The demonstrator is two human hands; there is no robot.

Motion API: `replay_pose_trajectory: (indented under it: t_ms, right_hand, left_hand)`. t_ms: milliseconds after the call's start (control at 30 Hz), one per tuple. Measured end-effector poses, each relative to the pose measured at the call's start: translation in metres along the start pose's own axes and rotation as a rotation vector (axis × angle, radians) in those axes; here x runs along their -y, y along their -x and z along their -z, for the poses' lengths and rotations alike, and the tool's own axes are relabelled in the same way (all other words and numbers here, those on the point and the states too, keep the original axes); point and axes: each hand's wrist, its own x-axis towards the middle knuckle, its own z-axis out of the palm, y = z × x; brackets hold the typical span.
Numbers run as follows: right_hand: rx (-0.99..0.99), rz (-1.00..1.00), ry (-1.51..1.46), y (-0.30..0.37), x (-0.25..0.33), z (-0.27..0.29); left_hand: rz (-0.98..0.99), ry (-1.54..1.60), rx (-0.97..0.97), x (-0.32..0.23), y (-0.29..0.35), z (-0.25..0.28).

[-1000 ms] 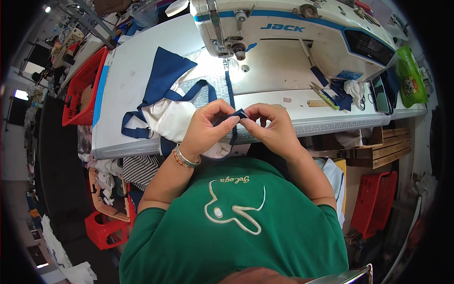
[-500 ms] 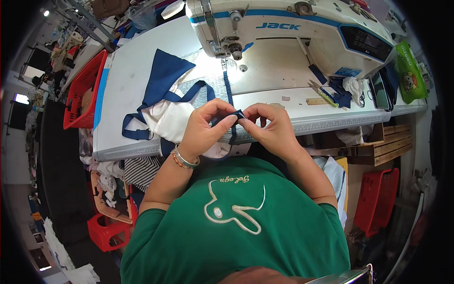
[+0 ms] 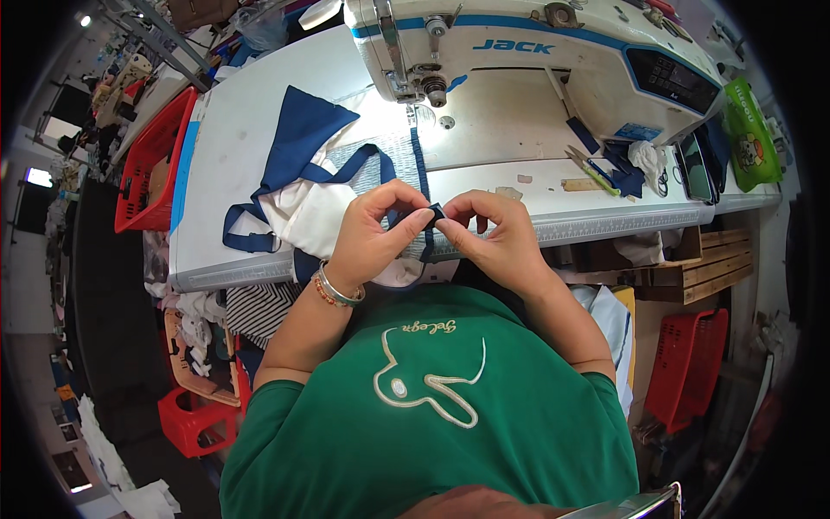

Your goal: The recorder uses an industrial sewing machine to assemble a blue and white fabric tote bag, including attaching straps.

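My left hand (image 3: 367, 232) and my right hand (image 3: 497, 238) meet over the table's front edge, thumbs and forefingers pinched on a small folded end of navy fabric strip (image 3: 435, 214). A long navy binding (image 3: 420, 164) runs along the right edge of a light blue-grey textured cloth (image 3: 399, 160), from under the needle area of the white sewing machine (image 3: 519, 99) down toward my hands. Left of it lies the rest of the piece: white fabric (image 3: 307, 216), a navy triangular panel (image 3: 303, 138) and a looped navy strap (image 3: 251, 240). My fingers partly cover the strip's end.
On the machine table (image 3: 225, 156), scissors (image 3: 592, 171), navy scraps (image 3: 624, 169) and a phone (image 3: 694, 169) lie to the right, near a green bag (image 3: 750, 134). Red baskets stand at left (image 3: 164, 173) and lower right (image 3: 687, 368). A ruler strip (image 3: 605, 227) follows the table's front edge.
Both hands keep nearly the same place and pinch. The small strip end between the fingers has turned slightly, and its pale edge shows less.
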Motion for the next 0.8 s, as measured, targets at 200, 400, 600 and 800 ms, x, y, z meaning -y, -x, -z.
replay_pose_trajectory:
  t_ms: [200,400,600,800]
  right_hand:
    - [-0.011,0.054,0.017,-0.001,-0.003,-0.001]
    - [-0.007,0.048,0.047,0.001,-0.003,-0.001]
    - [-0.011,0.191,0.056,-0.006,0.006,-0.014]
    - [0.132,0.412,0.096,-0.046,0.006,-0.046]
  left_hand:
    - [0.021,0.023,-0.012,0.000,0.002,0.000]
    - [0.037,0.001,-0.001,-0.003,0.002,0.001]
    - [0.105,0.080,-0.020,0.000,0.016,0.006]
    - [0.102,-0.434,-0.422,-0.077,0.026,0.076]
